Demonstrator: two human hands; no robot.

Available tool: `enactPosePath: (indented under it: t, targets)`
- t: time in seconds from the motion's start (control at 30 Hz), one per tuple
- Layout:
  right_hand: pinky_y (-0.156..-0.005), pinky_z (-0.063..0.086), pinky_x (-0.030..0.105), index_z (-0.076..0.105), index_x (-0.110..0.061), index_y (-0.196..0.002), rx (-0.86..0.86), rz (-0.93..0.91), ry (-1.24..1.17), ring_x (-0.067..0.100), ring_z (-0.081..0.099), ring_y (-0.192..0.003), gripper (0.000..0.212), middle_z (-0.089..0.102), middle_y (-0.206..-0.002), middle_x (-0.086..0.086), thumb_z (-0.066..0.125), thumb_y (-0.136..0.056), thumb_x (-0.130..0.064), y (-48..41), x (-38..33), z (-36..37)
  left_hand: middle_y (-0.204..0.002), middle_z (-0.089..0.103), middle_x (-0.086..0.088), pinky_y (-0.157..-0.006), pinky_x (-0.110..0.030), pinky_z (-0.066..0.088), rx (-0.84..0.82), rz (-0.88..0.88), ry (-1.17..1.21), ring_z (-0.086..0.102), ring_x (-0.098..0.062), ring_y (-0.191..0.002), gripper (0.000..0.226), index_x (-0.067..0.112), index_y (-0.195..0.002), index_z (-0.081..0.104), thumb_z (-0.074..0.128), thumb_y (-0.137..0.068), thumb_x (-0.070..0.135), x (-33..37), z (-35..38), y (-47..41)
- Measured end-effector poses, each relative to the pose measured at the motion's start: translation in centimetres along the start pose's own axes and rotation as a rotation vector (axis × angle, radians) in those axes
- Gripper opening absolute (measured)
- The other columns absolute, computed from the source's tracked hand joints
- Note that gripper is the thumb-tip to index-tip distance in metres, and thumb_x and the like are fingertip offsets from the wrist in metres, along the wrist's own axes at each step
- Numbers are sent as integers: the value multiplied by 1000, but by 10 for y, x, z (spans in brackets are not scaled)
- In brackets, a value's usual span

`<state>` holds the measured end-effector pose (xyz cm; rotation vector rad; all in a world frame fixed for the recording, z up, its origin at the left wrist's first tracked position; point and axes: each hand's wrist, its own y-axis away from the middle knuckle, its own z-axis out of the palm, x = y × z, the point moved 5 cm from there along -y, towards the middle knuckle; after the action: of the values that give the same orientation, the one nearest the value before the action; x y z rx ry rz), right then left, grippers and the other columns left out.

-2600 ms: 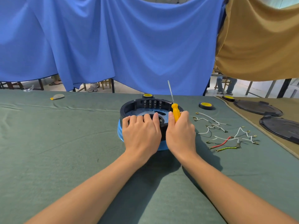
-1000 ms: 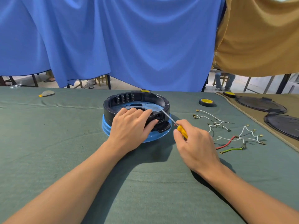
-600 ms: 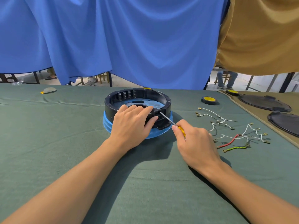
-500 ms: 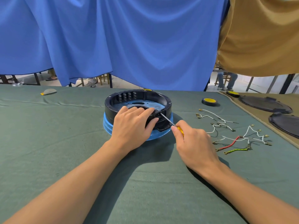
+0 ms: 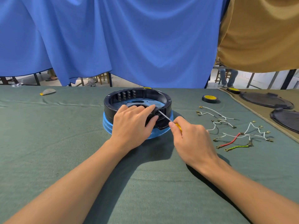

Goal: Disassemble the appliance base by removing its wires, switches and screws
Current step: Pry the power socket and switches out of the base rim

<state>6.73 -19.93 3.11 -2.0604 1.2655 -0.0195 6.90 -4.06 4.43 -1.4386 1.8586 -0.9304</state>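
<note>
Head view: the appliance base (image 5: 108, 107), a black ring with a light blue plate inside and a blue band around its foot, stands near the middle of the green cloth-covered surface (image 5: 48, 143). The left hand (image 5: 132, 125) lies over the near rim. Its fingers are curled down into the ring and its thumb is pressed on the outer wall, so it grips the base. The right hand (image 5: 192, 139) is just right of the base, closed round the yellow handle of a screwdriver (image 5: 165, 117). Only a bit of the handle shows past the fingertips. The thin metal shaft slants up and to the left, and its tip meets a black block on the near-right part of the rim, beside the left index finger. Whether the tip sits in a screw cannot be told.

Loose wires (image 5: 215, 113) lie spread on the surface to the right of the hands. Most are white, one is red (image 5: 230, 142) and one yellow-green (image 5: 237, 147), with small metal terminals at their ends. Farther back sits a roll of black tape (image 5: 209, 98) with a yellow core. Two round black covers (image 5: 265, 101) rest on a tan mat at the far right. A blue cloth (image 5: 113, 38) and an ochre cloth (image 5: 258, 29) hang behind the surface.
</note>
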Motion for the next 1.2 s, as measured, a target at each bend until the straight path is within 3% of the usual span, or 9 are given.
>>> enactPosePath:
  t: [0.1, 0.23, 0.4, 0.57, 0.87, 1.2]
  targets:
    - [-59, 35, 38, 46, -20, -82, -23, 12, 24, 37, 55, -70, 30, 49, -61, 0, 37, -101, -41, 9, 4, -6, -70, 67, 5, -66, -34, 41, -9, -4, 7, 63, -21, -67, 34, 21, -109, 71, 51, -92, 43, -1, 0, 0]
    - [-66, 47, 41, 53, -20, -91, -57, 68, 65, 41, 58, -80, 31, 64, -77, 9, 37, -101, -45, 10, 6, -9, -72, 68, 5, -67, -34, 41, -36, -24, 6, 63, -21, -68, 34, 22, -110, 71, 51, -92, 43, -1, 0, 0]
    - [-60, 38, 39, 52, -19, -87, 11, 44, 21, 40, 57, -75, 30, 60, -69, 6, 38, -102, -40, 5, -2, -8, -79, 72, 4, -72, -34, 42, -78, -87, 20, 67, -21, -75, 38, 19, -109, 71, 49, -91, 45, 0, -2, -3]
    - [-57, 30, 37, 54, -17, -84, 51, 34, 12, 34, 49, -65, 30, 49, -60, -1, 40, -102, -37, 4, -2, -7, -78, 73, 2, -75, -35, 41, -111, -181, 42, 67, -23, -74, 44, 18, -93, 73, 40, -94, 47, 0, 0, -8]
    - [-64, 47, 41, 57, -19, -90, 9, 86, 35, 39, 59, -75, 30, 65, -72, 7, 40, -100, -42, 4, 8, -10, -68, 70, 3, -75, -33, 36, -106, -260, 25, 61, -24, -65, 36, 21, -86, 73, 45, -97, 42, 2, 4, -13]
    - [-68, 44, 40, 59, -21, -95, -58, 139, 71, 40, 59, -84, 31, 67, -84, 11, 38, -100, -43, -4, 7, -1, -68, 69, 4, -76, -32, 34, -78, -256, 45, 61, -21, -64, 36, 18, -88, 72, 45, -98, 40, 0, 5, -11]
